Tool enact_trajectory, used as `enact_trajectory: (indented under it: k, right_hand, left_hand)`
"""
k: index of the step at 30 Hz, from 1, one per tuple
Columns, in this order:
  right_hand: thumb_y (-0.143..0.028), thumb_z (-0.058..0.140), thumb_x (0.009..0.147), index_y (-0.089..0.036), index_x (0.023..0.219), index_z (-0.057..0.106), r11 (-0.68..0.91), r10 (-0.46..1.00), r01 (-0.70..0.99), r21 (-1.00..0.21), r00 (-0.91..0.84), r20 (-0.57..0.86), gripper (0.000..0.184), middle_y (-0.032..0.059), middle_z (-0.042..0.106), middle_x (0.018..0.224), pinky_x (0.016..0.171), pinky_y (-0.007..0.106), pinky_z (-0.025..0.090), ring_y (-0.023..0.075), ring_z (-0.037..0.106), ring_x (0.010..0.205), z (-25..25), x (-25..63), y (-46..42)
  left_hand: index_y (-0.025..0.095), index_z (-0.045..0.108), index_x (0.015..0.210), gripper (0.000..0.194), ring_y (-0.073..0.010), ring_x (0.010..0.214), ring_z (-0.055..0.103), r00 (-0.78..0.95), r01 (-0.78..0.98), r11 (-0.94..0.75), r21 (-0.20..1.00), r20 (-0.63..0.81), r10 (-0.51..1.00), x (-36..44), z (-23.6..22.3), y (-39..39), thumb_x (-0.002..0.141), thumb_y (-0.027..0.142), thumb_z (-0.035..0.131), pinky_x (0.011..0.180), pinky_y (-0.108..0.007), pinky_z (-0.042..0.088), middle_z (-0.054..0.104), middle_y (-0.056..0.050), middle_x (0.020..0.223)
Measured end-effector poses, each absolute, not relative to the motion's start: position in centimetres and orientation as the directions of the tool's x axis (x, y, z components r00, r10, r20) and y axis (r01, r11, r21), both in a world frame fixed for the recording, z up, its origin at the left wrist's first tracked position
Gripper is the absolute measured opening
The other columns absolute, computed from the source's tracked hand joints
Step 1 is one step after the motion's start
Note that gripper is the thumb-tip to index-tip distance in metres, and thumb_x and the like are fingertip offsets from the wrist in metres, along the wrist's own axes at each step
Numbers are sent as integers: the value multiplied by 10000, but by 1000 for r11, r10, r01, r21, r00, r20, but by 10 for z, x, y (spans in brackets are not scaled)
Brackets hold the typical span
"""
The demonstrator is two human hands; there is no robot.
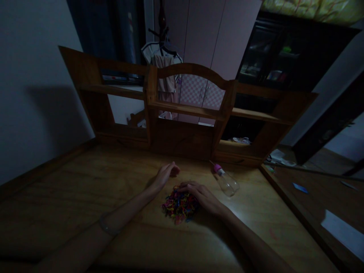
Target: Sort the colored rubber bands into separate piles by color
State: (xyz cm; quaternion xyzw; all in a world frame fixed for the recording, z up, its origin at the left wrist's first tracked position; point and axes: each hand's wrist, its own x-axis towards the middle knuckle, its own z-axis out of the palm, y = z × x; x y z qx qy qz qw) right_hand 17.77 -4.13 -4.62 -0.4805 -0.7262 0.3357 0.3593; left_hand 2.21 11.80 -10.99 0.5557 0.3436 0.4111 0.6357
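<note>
On the wooden desk lies a heap of small, many-coloured elastic bands [179,207], in pink, yellow, blue and red. My right hand [200,193] rests over the heap's upper right side, its fingers stretched out and close together, palm down. Whether any band is under those fingers is hidden. Just beyond the heap, to the left, my left hand [166,175] stands on its edge with the fingers loosely bent and nothing visible in it. A clear bottle [228,184] with a pink cap and a thin tip seems to lie on its side, right of my right hand.
A wooden shelf unit [186,109] with open compartments borders the desk's far side. A white wall [36,94] rises at the left. Beyond the desk's raised right edge, a lower wooden surface holds a blue card [300,187] and a white sheet [344,231]. The room is dim.
</note>
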Motion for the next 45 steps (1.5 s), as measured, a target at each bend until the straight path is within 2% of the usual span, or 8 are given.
enact_trajectory:
  k: [7, 12, 14, 17, 20, 27, 38, 45]
  right_hand:
    - [-449, 289, 1009, -164, 847, 680, 255, 965, 474, -843, -181, 190, 511, 47, 653, 934, 907, 309, 436, 173, 605, 912, -55, 185, -38]
    - [-388, 271, 1023, -184, 1082, 644, 298, 954, 518, -802, -132, 269, 429, 60, 637, 1092, 954, 322, 425, 175, 582, 1036, -42, 181, -42]
    - [-358, 321, 1013, -185, 1185, 595, 345, 931, 648, -679, -146, 334, 367, 74, 614, 1168, 998, 346, 403, 188, 548, 1112, -34, 167, -47]
    - [-286, 396, 983, -130, 1273, 538, 397, 879, 861, -318, -257, 402, 359, 126, 566, 1271, 1094, 427, 305, 240, 467, 1223, -31, 129, -53]
    - [-260, 417, 958, -43, 1291, 513, 426, 843, 904, -26, -387, 375, 409, 204, 509, 1331, 1100, 445, 308, 277, 419, 1278, -40, 86, -51]
    - [-153, 453, 887, 85, 1273, 510, 228, 919, 938, 260, -296, 262, 457, 318, 451, 1349, 1074, 499, 344, 356, 422, 1288, -73, 60, -26]
    - [-88, 512, 836, 104, 1208, 569, 226, 903, 863, 452, -360, 236, 422, 303, 559, 1227, 1089, 454, 357, 354, 526, 1179, -80, 107, -59]
    - [-96, 516, 867, -6, 1247, 566, 275, 884, 906, 322, -369, 287, 394, 219, 563, 1254, 1117, 435, 326, 303, 480, 1230, -70, 138, -70]
  left_hand:
    - [119, 666, 736, 449, -179, 704, 626, 427, -131, 36, 991, 24, 904, 22, -110, 118, 820, 532, 513, 663, -289, 485, 664, -93, 753]
    - [120, 653, 734, 446, -179, 674, 623, 444, -142, -5, 990, 68, 893, 23, -110, 122, 811, 539, 519, 636, -289, 482, 654, -86, 724]
    - [120, 644, 736, 448, -176, 642, 615, 445, -156, 3, 988, 68, 893, 23, -112, 126, 803, 547, 525, 609, -290, 479, 642, -78, 707]
    - [115, 636, 731, 455, -166, 602, 602, 443, -177, 56, 983, 28, 896, 22, -115, 133, 786, 555, 538, 580, -287, 475, 624, -68, 686]
    - [112, 634, 738, 460, -160, 585, 595, 452, -182, 72, 981, 19, 892, 19, -115, 135, 772, 563, 545, 566, -277, 467, 618, -65, 673]
    - [129, 607, 709, 445, -151, 571, 587, 410, -169, 75, 983, 2, 912, 11, -107, 139, 778, 561, 524, 551, -256, 444, 615, -63, 643]
    - [118, 605, 705, 419, -142, 508, 570, 409, -146, 56, 988, 9, 913, 9, -99, 133, 828, 496, 473, 476, -241, 397, 603, -60, 631]
    - [121, 615, 714, 411, -134, 515, 566, 408, -143, 39, 989, 23, 913, 11, -100, 130, 833, 489, 476, 481, -233, 395, 606, -53, 631]
